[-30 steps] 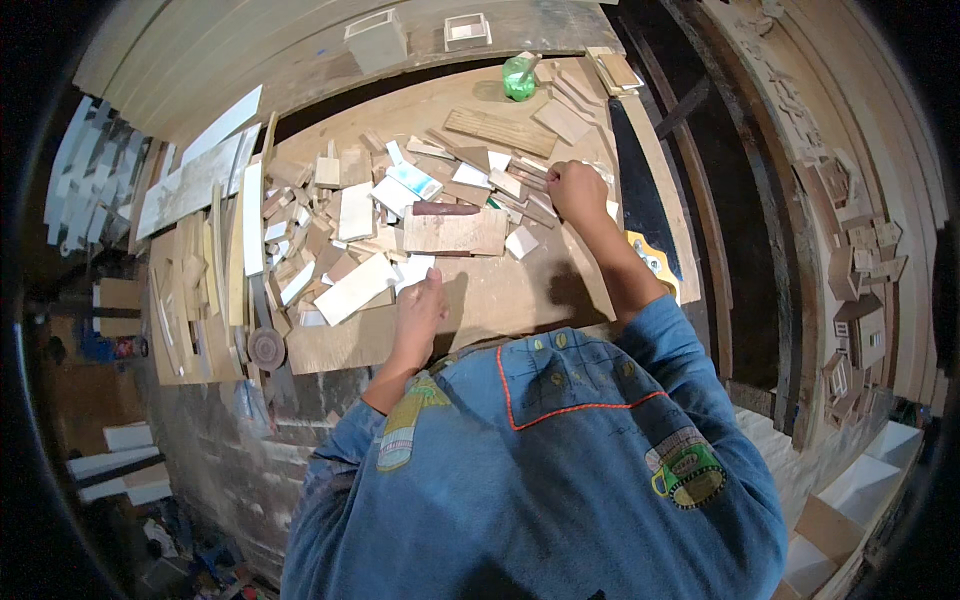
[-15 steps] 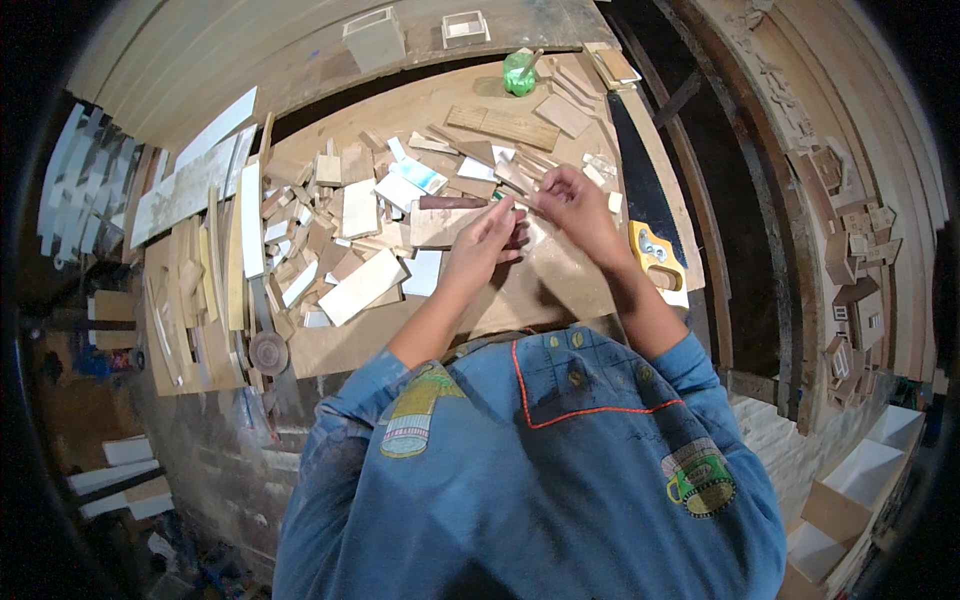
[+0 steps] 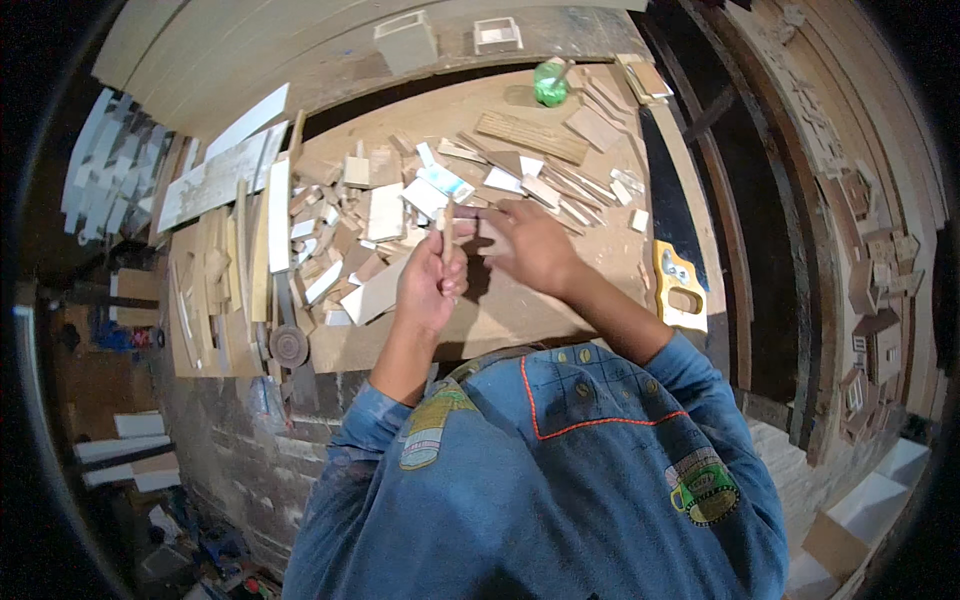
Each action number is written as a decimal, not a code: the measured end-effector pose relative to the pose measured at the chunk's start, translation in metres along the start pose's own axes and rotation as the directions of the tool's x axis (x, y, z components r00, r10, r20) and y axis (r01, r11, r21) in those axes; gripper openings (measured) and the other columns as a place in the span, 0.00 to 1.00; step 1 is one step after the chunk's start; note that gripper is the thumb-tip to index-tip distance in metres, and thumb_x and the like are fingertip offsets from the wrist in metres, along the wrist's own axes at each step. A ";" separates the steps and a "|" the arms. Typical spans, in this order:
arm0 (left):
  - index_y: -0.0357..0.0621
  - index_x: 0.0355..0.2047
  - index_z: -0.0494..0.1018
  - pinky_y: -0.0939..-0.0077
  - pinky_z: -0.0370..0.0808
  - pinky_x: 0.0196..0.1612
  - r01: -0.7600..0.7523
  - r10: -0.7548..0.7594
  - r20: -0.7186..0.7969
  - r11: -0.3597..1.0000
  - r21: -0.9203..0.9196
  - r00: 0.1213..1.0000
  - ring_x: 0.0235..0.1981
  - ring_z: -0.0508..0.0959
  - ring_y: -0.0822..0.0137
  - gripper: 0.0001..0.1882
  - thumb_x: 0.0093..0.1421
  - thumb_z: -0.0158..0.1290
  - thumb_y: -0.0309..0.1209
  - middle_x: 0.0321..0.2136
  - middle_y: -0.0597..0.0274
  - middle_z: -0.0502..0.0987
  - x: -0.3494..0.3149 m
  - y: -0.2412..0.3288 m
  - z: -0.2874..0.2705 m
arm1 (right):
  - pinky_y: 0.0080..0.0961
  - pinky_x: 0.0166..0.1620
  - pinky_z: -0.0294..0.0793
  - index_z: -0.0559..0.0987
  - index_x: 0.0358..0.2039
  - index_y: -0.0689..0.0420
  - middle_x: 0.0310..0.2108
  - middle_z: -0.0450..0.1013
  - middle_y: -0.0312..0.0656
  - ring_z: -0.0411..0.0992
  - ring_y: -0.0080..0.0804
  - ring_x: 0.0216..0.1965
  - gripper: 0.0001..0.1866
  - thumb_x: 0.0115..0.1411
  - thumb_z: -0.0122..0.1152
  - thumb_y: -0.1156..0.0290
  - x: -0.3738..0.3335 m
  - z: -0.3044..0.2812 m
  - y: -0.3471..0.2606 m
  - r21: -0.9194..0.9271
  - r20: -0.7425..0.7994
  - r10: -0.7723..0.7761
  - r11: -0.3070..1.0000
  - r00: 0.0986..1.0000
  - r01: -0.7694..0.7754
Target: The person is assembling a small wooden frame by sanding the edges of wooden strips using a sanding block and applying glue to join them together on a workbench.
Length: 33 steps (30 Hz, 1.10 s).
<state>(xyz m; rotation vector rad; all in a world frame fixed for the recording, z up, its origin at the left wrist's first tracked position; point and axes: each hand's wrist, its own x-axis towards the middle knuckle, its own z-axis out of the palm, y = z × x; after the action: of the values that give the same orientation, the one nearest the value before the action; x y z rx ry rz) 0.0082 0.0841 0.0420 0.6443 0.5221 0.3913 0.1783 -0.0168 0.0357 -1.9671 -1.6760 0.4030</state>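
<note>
My left hand (image 3: 430, 285) is closed around a small, thin strip of pale wood (image 3: 448, 225), held upright with its top end above the fingers. To its right, my right hand (image 3: 538, 248) reaches over the table, palm down, thumb and fingers apart. Its fingertips are at the right end of a dark brown round handle (image 3: 466, 212), which lies across a flat pale wood block; the hand covers the rest of it. Just beyond both hands is an offcut with a blue-and-white face (image 3: 446, 182).
Wood offcuts (image 3: 387, 212) crowd the table's left half. A yellow-handled saw (image 3: 680, 285) lies at the right edge by a dark gap. Farther off are a green plastic container (image 3: 550, 84) and two small open boxes, one a tall box (image 3: 407, 42). A round wooden disc (image 3: 289, 346) sits front left.
My hands were together near the table's middle; both are now farther left and apart. The left holds the wood strip upright, and the right has come over the brown handle. The view has shifted slightly.
</note>
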 end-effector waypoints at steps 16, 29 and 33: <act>0.37 0.62 0.59 0.90 0.54 0.19 -0.182 0.186 -0.014 0.972 0.146 0.982 0.17 0.55 0.82 0.29 0.58 0.41 0.27 0.21 0.73 0.59 -0.051 0.022 0.041 | 0.39 0.46 0.71 0.71 0.59 0.41 0.46 0.65 0.54 0.68 0.50 0.45 0.37 0.46 0.71 0.54 -0.019 -0.049 -0.070 -0.028 -0.345 -0.305 0.949 0.888 0.315; 0.36 0.59 0.60 0.88 0.52 0.18 0.014 -0.069 0.186 0.960 0.280 0.980 0.17 0.56 0.82 0.30 0.53 0.39 0.22 0.21 0.71 0.60 -0.051 0.017 0.093 | 0.40 0.42 0.75 0.72 0.58 0.42 0.42 0.66 0.52 0.70 0.51 0.42 0.34 0.48 0.69 0.57 -0.060 -0.106 -0.056 -0.071 -0.452 -0.216 0.976 0.866 0.206; 0.34 0.58 0.61 0.88 0.53 0.18 0.011 -0.080 0.281 0.971 0.240 0.956 0.17 0.56 0.81 0.30 0.52 0.39 0.21 0.21 0.70 0.60 -0.049 0.016 0.096 | 0.39 0.43 0.75 0.71 0.58 0.43 0.43 0.66 0.53 0.71 0.52 0.43 0.33 0.50 0.68 0.57 -0.060 -0.119 -0.030 -0.025 -0.491 -0.097 0.995 0.866 0.097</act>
<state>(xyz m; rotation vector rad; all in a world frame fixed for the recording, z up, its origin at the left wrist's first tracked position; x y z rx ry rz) 0.0204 0.0267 0.1342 0.9017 0.3037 0.1860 0.2064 -0.0955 0.1440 -1.7777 -1.4259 -0.1353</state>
